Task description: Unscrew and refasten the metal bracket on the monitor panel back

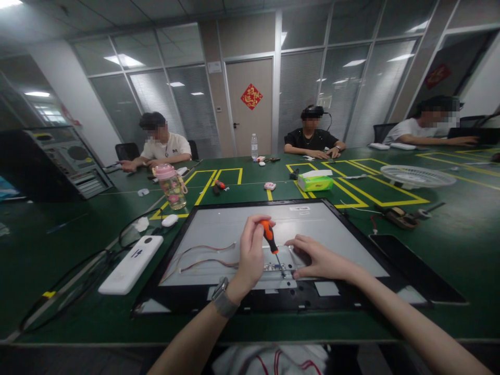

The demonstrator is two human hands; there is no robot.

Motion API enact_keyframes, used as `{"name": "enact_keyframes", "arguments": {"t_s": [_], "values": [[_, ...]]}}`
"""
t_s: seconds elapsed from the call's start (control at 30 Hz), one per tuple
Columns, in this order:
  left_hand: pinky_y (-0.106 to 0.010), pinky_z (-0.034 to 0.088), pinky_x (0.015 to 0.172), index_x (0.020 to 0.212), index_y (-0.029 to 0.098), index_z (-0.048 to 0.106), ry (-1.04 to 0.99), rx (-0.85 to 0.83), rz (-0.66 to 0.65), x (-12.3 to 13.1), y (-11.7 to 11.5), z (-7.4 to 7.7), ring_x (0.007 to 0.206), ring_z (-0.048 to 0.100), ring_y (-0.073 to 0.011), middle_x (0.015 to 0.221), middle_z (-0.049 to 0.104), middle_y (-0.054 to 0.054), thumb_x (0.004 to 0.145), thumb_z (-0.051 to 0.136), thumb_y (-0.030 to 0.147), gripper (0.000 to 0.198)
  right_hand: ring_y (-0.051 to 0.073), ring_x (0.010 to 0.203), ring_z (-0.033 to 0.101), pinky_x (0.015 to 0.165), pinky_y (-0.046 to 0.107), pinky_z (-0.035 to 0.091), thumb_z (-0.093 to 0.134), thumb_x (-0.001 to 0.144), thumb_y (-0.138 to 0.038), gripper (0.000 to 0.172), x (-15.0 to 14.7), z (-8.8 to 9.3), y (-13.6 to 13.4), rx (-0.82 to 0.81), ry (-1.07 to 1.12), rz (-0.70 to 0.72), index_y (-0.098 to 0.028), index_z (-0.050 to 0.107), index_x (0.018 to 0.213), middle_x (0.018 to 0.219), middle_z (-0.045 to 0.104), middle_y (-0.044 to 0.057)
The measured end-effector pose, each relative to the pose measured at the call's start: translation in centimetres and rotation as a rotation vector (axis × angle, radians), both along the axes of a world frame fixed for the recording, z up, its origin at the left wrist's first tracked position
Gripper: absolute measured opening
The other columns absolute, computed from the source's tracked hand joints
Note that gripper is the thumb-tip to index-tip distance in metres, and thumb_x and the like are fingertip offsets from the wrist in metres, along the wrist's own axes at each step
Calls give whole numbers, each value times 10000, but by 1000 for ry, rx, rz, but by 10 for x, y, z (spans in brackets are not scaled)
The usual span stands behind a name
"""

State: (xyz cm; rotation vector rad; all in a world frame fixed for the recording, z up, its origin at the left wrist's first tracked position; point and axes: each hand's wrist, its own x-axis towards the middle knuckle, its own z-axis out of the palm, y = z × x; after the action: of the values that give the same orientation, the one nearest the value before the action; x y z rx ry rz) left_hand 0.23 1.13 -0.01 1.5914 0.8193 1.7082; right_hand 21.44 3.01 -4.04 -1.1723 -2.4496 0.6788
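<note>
Left hand (252,247): wrapped round an orange-and-black screwdriver (269,236), its tip pointing down at the small metal plate (288,258)
Right hand (314,256): I see thumb and fingers spread wide at the plate's right edge
Flat panel (219,224): lying on the green table's (82,226) near side, beneath both hands
White block (130,265): left of the panel
</note>
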Motion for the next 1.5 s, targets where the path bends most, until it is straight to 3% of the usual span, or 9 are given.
{"name": "enact_keyframes", "arguments": {"t_s": [0.1,0.27,0.4,0.63,0.83,1.07,1.2,1.37,1.5], "values": [[-278,444,817,903,187,656,61,73,39,1,0,-1,897,579,-166,929,614,-43,922,542,290,156,247,921,525,811,352,439,747,713,-532,663,0,0,0,3,-3,1,-219,533,1257,1006,523,58],[-312,461,889,1215,216,589,9,-39,-105,3,-5,-2,980,618,-179,1050,664,-63,984,429,312,297,249,913,528,796,347,440,745,705,-546,664,-1,-1,1,25,2,4,-204,545,1238,980,532,56],[-316,477,883,1247,216,576,-20,-34,-208,2,-6,-1,972,629,-177,1117,663,-77,999,380,310,330,247,917,531,805,346,443,756,702,-520,659,-1,0,1,18,11,1,-211,546,1244,999,536,58],[-277,460,789,1007,214,696,65,68,-24,3,-4,-2,837,574,-156,907,612,-37,888,609,314,178,235,880,526,782,337,445,746,713,-517,640,-2,2,0,12,-3,-5,-200,547,1232,979,523,54],[-329,450,875,1232,221,609,75,8,-76,2,-4,-1,957,589,-186,1044,641,-63,986,380,307,347,236,891,520,790,338,444,743,717,-523,648,-2,3,-1,8,-5,5,-202,540,1241,984,519,55],[-308,439,834,1055,213,689,121,65,48,2,-3,-2,841,535,-172,912,557,-39,883,598,305,215,230,869,525,767,332,444,750,712,-511,630,-2,4,-1,15,-3,-1,-206,549,1225,967,524,48],[-314,435,852,1195,224,641,116,54,-35,0,-4,0,917,542,-183,1003,581,-59,981,389,275,334,241,909,525,799,344,443,754,715,-494,642,-1,2,0,14,-1,0,-197,538,1241,994,522,58],[-282,440,802,1122,232,670,110,36,-7,0,-4,1,841,542,-162,897,545,-25,927,533,285,244,229,885,522,784,336,444,741,722,-523,639,-1,2,-1,12,-7,5,-217,534,1242,971,517,44],[-307,434,866,1144,216,667,94,33,-45,0,-5,3,947,566,-186,1015,603,-58,967,425,273,305,230,887,522,788,339,444,744,718,-526,647,-1,2,-1,10,-6,0,-214,534,1245,984,512,49]]}}
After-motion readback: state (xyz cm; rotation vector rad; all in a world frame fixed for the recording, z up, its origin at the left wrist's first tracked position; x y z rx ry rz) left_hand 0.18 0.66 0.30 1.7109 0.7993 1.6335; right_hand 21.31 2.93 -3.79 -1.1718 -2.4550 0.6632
